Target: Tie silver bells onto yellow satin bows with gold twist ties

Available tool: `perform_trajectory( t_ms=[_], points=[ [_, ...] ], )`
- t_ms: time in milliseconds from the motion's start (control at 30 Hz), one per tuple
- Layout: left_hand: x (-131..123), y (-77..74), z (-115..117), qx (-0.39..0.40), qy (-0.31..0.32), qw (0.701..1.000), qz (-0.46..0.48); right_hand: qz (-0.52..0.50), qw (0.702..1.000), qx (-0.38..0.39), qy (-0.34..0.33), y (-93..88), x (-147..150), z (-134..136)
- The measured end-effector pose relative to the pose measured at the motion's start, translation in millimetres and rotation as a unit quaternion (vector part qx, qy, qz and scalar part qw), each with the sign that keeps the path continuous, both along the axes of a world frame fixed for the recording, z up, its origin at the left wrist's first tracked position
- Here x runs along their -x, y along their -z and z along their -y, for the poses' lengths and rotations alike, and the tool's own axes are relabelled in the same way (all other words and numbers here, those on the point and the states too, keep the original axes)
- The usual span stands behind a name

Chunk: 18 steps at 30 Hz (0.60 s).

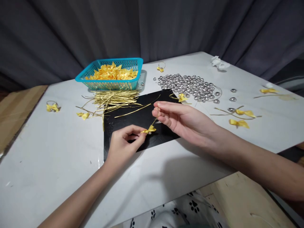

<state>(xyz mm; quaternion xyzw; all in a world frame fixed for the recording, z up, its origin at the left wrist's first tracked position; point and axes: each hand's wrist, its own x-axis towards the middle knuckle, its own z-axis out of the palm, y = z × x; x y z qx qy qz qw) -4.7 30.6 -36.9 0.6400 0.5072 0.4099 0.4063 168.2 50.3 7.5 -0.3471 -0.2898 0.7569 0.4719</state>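
Head view: nearest me, paw-print fabric [175,212] shows below the edge of the white table [142,193]. My left hand [127,139] pinches a yellow ribbon bow [151,128] between thumb and index finger, a silver bead [149,133] against its underside, over the black mat [166,136]. My right hand [187,122] closes its thumb and fingertips on the thin gold wire [155,121] that slants up from that bow. Farther off, a heap of gold strips [116,98] lies partly on the mat, just before the turquoise basket [109,81] full of loose yellow bows [114,72]. Right of it spreads a pile of silver domed beads [190,85]. Crumpled white tissue [218,63] sits near the far edge; a dark curtain [166,28] hangs behind.
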Motion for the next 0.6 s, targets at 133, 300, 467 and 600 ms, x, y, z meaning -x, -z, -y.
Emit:
perform_trajectory(
  t_ms=[133, 300, 467, 600],
  points=[
    [-0.7, -1.2, 1.3, 0.0, -0.003, 1.0, -0.015, -0.012, 0.999, 0.032, -0.008, -4.0, 0.0, 2.2],
    [-0.9, 0.6, 2.2, 0.001, -0.004, 1.0, -0.012, 0.003, 0.998, 0.063, 0.007, -10.7, -1.9, 1.6],
    [2.7, -1.8, -2.6, 0.045, 0.013, 0.998, 0.044, 0.071, 0.994, 0.013, 0.086, -8.5, -4.6, -4.3],
    [6.4, -4.3, -2.9, 0.11, 0.025, 0.982, 0.152, 0.176, 0.978, -0.068, 0.085, 4.9, 0.4, -5.5]
  ],
)
